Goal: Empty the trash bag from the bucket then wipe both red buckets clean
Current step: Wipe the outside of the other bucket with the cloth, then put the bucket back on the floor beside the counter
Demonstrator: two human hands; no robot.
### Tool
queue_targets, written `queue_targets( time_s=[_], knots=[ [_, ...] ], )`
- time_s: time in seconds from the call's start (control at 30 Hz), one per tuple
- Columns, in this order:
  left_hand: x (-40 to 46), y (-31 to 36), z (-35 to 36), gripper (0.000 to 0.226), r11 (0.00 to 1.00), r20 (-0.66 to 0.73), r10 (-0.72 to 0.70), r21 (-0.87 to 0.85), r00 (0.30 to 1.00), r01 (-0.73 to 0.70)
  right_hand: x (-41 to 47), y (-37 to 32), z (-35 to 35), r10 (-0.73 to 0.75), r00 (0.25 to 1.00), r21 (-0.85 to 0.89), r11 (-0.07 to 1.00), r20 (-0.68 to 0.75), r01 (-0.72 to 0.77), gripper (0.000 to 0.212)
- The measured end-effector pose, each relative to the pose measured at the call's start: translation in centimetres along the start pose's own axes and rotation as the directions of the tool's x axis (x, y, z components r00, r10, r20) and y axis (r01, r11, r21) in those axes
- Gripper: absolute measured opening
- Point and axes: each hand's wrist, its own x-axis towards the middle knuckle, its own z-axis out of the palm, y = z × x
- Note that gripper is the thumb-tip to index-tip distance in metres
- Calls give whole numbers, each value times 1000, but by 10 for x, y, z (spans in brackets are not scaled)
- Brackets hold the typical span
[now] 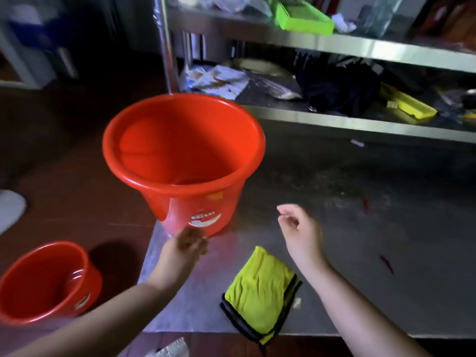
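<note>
A large red bucket (184, 161) stands upright near the left corner of a steel table (360, 266), empty inside with no bag in it. A second, smaller red bucket (46, 282) sits on the floor at the lower left. A folded yellow-green cloth with a dark border (260, 295) lies on the table's front edge. My left hand (188, 244) hovers just in front of the large bucket's base, fingers loosely curled, holding nothing. My right hand (300, 228) hangs over the table to the right of the bucket, fingers relaxed and empty.
Steel shelves (334, 119) run behind the table, holding a green tray (304, 18), a yellow tray (409, 105), dark fabric (340, 91) and papers (219, 81). The floor is red-brown. A white shape (10, 210) lies at the far left. A crumpled scrap (172, 349) lies below the table edge.
</note>
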Motion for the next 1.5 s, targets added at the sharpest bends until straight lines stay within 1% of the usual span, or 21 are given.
queue_targets(
  time_s=[0.1, 0.13, 0.17, 0.23, 0.27, 0.3, 0.33, 0.4, 0.47, 0.53, 0.6, 0.67, 0.77, 0.9, 1.03, 1.1, 1.2, 1.3, 1.4, 1.43, 1.5],
  knots=[
    [-2, 16, -39, 3, 986, -225, -41, -166, 973, 3, 27, -52, 2, -206, 975, 18, 978, -76, 208, 18],
    [-2, 23, -51, 8, 976, -306, -53, -217, 951, -15, 34, -66, 4, -245, 965, 20, 969, -94, 247, 17],
    [-1, 30, -62, 13, 968, -390, -60, -247, 919, -42, 40, -78, 7, -260, 960, 17, 965, -104, 263, 18],
    [3, 49, -83, 25, 968, -540, -52, -235, 840, -92, 50, -95, 15, -258, 961, -23, 966, -97, 257, 26],
    [7, 58, -92, 28, 969, -580, -40, -221, 813, -110, 54, -100, 19, -247, 966, -48, 969, -83, 243, 30],
    [14, 67, -101, 30, 972, -588, -28, -205, 808, -116, 57, -104, 24, -228, 971, -63, 973, -70, 223, 33],
    [21, 74, -109, 34, 978, -568, -19, -181, 823, -102, 59, -108, 28, -205, 977, -70, 977, -65, 200, 35],
    [33, 82, -123, 39, 988, -476, -73, -155, 876, -2, 61, -113, 37, -153, 985, -58, 987, -76, 148, 37],
    [38, 84, -131, 31, 973, -344, -156, -216, 926, 83, 60, -117, 45, -112, 989, -4, 994, -94, 112, 35],
    [39, 82, -135, 22, 939, -263, -203, -326, 943, 111, 56, -121, 54, -125, 985, 26, 991, -121, 129, 32],
    [40, 75, -143, 20, 906, -253, -234, -408, 939, 116, 50, -128, 64, -179, 972, 16, 983, -151, 183, 29],
    [42, 64, -156, 18, 876, -284, -273, -468, 919, 115, 43, -139, 76, -245, 954, 4, 969, -171, 249, 26],
    [45, 45, -187, 16, 826, -323, -296, -559, 899, 71, 36, -161, 101, -312, 935, 2, 949, -168, 317, 25],
    [59, 15, -253, 17, 814, -364, -287, -581, 886, 25, 28, -198, 157, -303, 946, 38, 950, -110, 309, 30],
    [85, -23, -335, 17, 826, -415, -274, -563, 868, -9, 17, -238, 241, -299, 952, 58, 951, -60, 303, 35],
    [103, -45, -377, 14, 825, -418, -288, -565, 861, 2, 13, -257, 290, -276, 961, 32, 960, -38, 277, 36],
    [135, -83, -432, 6, 820, -379, -318, -571, 869, 51, 7, -278, 364, -196, 980, -29, 980, 13, 196, 38],
    [172, -123, -467, 6, 801, -329, -370, -587, 869, 119, 6, -277, 428, -145, 986, -70, 986, 80, 151, 34],
    [212, -167, -476, 8, 769, -250, -409, -612, 878, 184, 4, -253, 478, -62, 982, -136, 987, 177, 87, 27],
    [224, -182, -474, 10, 761, -229, -428, -613, 874, 212, 1, -240, 491, -44, 974, -167, 982, 223, 83, 28],
    [250, -218, -466, 11, 727, -192, -478, -634, 857, 263, -5, -210, 518, -19, 939, -202, 975, 342, 93, 40]
  ],
)
